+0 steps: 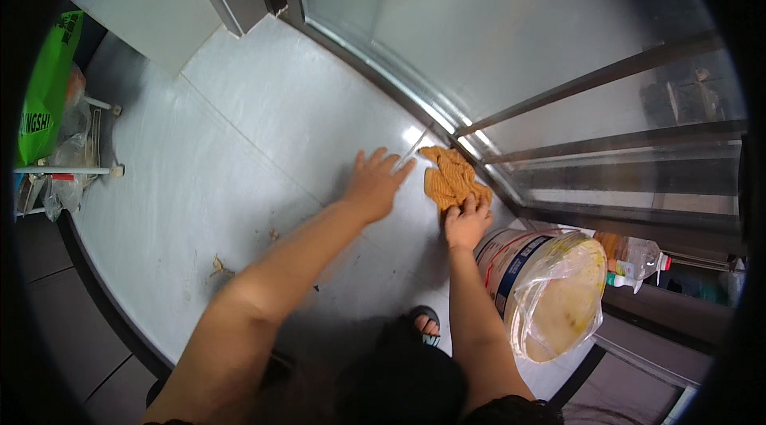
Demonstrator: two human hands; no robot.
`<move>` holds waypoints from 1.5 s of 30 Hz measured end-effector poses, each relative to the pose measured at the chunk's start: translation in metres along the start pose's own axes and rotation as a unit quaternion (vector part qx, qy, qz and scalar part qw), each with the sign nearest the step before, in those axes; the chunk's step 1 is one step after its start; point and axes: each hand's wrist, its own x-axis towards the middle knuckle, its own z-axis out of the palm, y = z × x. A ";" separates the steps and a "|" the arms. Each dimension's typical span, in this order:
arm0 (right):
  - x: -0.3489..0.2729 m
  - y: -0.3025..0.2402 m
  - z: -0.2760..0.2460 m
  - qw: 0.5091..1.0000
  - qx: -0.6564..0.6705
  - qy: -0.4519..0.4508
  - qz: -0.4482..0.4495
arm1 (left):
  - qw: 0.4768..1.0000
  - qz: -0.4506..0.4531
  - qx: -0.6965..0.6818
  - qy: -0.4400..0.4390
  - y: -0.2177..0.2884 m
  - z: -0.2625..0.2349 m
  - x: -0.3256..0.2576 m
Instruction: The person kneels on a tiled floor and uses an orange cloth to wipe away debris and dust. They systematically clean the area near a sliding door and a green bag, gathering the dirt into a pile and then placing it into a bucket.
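An orange-brown ribbed cloth [453, 175] lies bunched on the grey tiled floor [263, 94], close to the bottom rail of the glass door. My right hand [469, 222] has its fingers curled onto the cloth's near end. Left of the cloth, my left hand [373, 187] is spread open over the tiles and holds nothing; whether its palm touches the floor I cannot tell.
A white paint bucket [519, 265] with plastic over its top leans beside my right forearm. Bottles [638, 256] stand behind it. The framed glass door [495, 34] borders the right. Debris [218, 264] dots the floor; a rack [80, 171] with a green bag [49, 94] is far left.
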 end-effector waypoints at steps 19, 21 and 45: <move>-0.041 -0.073 -0.023 0.977 0.098 -0.114 -0.154 | 0.990 -0.039 -0.101 0.090 -0.089 0.002 -0.102; -0.010 -0.087 -0.021 0.973 0.149 -0.040 -0.170 | 0.987 -0.051 -0.106 0.109 -0.099 -0.006 -0.108; 0.040 -0.149 0.005 0.947 0.191 0.064 -0.251 | 0.926 -0.290 0.161 -0.184 -0.132 -0.018 -0.099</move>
